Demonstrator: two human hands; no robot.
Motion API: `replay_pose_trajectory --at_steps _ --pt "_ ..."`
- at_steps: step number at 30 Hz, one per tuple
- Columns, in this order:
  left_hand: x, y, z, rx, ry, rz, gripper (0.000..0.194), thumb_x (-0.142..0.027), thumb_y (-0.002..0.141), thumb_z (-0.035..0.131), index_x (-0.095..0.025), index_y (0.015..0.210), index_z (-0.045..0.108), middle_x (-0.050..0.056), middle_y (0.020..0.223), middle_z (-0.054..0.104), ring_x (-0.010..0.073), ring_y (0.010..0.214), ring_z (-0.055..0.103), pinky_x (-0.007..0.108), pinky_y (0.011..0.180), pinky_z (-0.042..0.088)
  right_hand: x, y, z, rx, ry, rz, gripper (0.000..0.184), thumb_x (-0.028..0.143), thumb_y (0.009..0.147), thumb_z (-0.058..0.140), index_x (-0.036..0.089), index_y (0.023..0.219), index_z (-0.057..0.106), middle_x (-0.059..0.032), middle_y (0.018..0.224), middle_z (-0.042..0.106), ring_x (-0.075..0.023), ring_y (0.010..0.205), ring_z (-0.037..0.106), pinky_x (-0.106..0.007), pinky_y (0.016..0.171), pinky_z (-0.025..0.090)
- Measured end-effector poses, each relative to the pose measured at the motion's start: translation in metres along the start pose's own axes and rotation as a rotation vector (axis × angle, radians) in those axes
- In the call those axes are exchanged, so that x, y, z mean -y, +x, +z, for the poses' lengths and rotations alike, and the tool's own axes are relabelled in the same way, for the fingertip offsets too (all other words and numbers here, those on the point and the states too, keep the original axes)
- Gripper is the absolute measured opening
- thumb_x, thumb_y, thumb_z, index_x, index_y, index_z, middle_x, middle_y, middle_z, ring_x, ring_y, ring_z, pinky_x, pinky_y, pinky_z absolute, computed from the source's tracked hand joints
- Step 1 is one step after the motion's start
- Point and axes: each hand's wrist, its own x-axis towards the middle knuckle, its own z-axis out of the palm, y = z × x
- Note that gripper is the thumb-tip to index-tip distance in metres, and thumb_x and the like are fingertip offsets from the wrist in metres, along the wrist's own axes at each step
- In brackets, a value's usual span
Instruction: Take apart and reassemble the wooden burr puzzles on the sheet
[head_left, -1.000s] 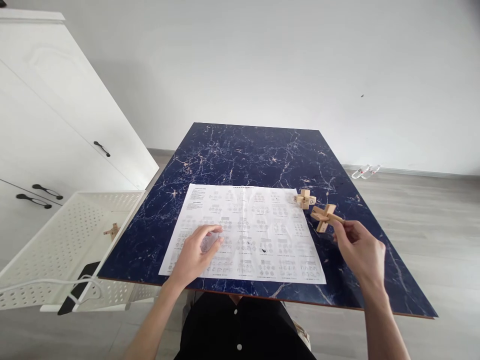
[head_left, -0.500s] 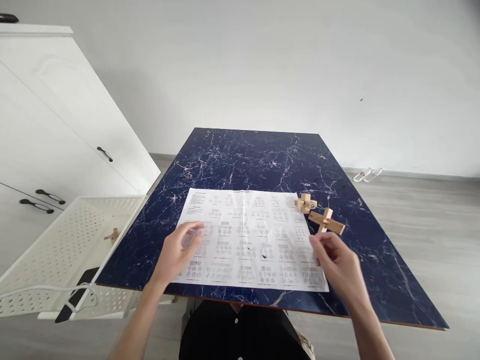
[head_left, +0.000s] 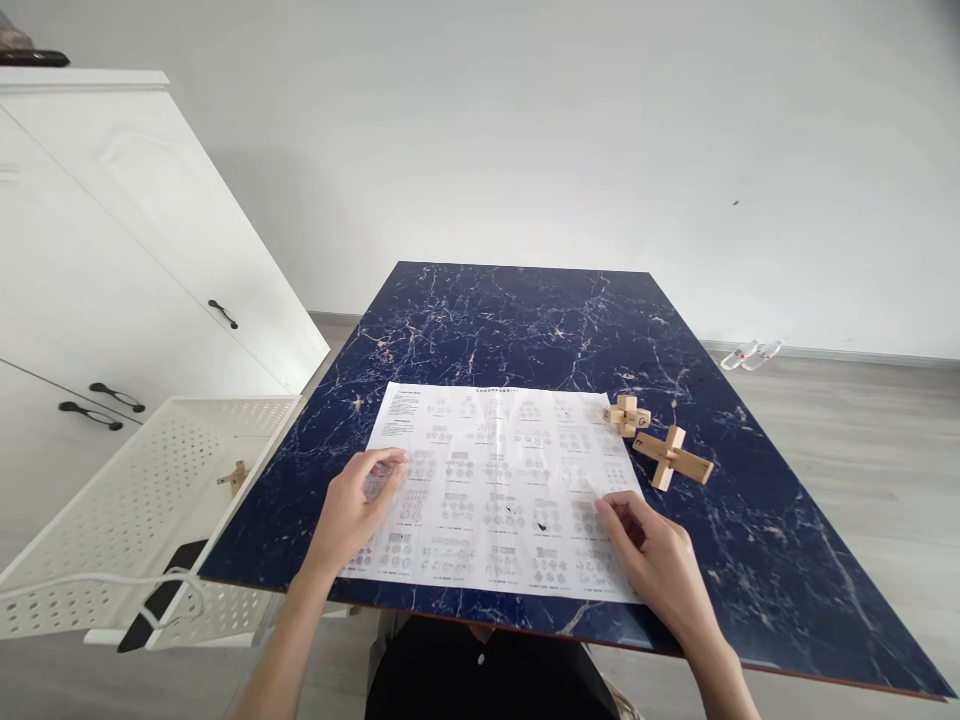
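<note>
The half-open, seemingly empty right hand is nearer the cross-shaped light-wooden puzzle, which lies beyond it towards the blue marbled table's right edge.

White cabinet with black handles; white cable across perforated basket

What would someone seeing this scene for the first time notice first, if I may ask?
Probably the dark blue, white-veined table in the middle, with a large printed sheet spread along its near side. Next come two wooden crosses just right of the sheet, then the left hand and right hand over the sheet's two sides.
</note>
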Motion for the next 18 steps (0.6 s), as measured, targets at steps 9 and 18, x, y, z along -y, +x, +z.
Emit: replay_pose_trajectory --at_steps 9,18 --pt "0.005 -0.001 0.0 -0.003 0.005 0.023 0.039 -0.058 0.103 0.061 -0.026 0.121 0.074 0.008 0.122 0.08 0.0273 0.109 0.075 0.037 0.094 0.062 0.0 0.012 0.004 0.065 -0.127 -0.037 0.039 0.056 0.107 0.048 0.025 0.101 0.072 0.0014 0.064 0.062 -0.018 0.052 0.059 -0.027 0.055 0.044" --pt "0.002 0.0 -0.001 0.003 0.013 0.02 0.042 -0.061 0.102 0.06 -0.026 0.119 0.075 0.009 0.121 0.08 0.0287 0.109 0.076 0.038 0.093 0.063 0.002 0.015 0.01 0.063 -0.227 -0.028 0.044 0.052 0.108 0.044 0.027 0.126 0.076 0.0014 0.062 0.063 -0.0186 0.051 0.062 -0.025 0.051 0.037"
